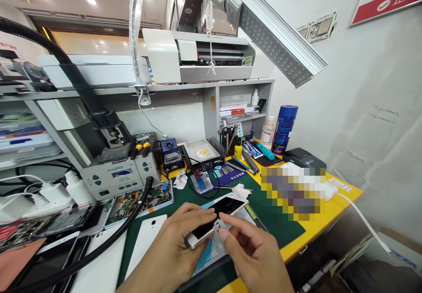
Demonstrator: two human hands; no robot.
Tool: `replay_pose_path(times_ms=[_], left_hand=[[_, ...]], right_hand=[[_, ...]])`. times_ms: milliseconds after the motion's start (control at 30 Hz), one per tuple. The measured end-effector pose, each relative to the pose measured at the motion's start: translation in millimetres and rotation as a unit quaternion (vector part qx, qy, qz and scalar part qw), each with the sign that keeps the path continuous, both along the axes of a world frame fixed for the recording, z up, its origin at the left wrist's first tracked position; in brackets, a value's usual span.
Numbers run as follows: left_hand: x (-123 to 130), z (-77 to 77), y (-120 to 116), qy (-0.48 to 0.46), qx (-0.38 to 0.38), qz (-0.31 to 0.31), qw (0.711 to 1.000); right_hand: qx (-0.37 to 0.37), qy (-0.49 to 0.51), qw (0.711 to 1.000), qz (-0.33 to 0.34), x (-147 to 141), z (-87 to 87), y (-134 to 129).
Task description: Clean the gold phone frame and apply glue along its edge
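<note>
A white-framed smartphone (231,204) is held tilted above the work mat, its dark screen facing up. My left hand (178,238) is closed around its near left end, with the fingers lying over the screen. Between the thumb and index finger of my right hand (253,251) is a small silver metal piece (217,226). That piece is at the phone's near long edge; whether it touches the phone I cannot tell. Beneath the phone lies a blue and white sheet (206,260), partly hidden by my hands.
A black hose (132,220) curves across the left side, past a white phone back (145,242) and a tray of circuit boards (161,196). Behind stand a grey rework station (115,176), a soldering station (170,152) and a heating plate (201,152). An LED lamp (277,38) hangs overhead.
</note>
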State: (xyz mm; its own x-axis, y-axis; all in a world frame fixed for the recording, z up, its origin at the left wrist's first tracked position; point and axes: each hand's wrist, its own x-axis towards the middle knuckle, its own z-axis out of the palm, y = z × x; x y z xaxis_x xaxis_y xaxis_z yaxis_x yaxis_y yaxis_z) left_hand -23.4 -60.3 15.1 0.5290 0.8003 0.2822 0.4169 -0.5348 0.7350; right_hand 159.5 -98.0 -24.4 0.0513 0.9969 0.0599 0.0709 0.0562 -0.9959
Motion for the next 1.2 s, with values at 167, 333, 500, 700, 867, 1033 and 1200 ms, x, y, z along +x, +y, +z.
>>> replay_pose_path(times_ms=[167, 333, 500, 700, 867, 1033, 1200], left_hand=[[-1.6, 0.2, -0.6, 0.008, -0.006, -0.006, 1.000], [-1.3, 1.8, -0.5, 0.002, -0.009, 0.001, 1.000], [-0.9, 0.5, 0.5, -0.003, -0.002, -0.003, 1.000], [-2.2, 1.5, -0.4, -0.010, 0.002, -0.007, 1.000], [-3.5, -0.5, 0.4, -0.019, -0.004, -0.008, 1.000], [-6.9, -5.7, 5.6, -0.045, -0.012, 0.000, 0.999], [-7.8, -2.9, 11.3, -0.035, -0.039, 0.057, 0.997]], right_hand=[[0.012, 0.015, 1.000, 0.017, -4.4, -1.2, -1.3], [0.020, 0.028, 0.999, 0.010, -10.8, -6.4, -3.1], [0.039, 0.013, 0.999, 0.033, -15.3, -8.9, -4.7], [0.016, 0.025, 0.999, -0.039, -27.1, 3.1, -12.9], [0.006, 0.020, 0.999, -0.039, -31.0, 2.4, -14.6], [0.003, 0.073, 0.995, 0.065, -23.3, 2.3, -11.1], [0.032, 0.103, 0.992, 0.058, 6.2, 19.7, -3.2]])
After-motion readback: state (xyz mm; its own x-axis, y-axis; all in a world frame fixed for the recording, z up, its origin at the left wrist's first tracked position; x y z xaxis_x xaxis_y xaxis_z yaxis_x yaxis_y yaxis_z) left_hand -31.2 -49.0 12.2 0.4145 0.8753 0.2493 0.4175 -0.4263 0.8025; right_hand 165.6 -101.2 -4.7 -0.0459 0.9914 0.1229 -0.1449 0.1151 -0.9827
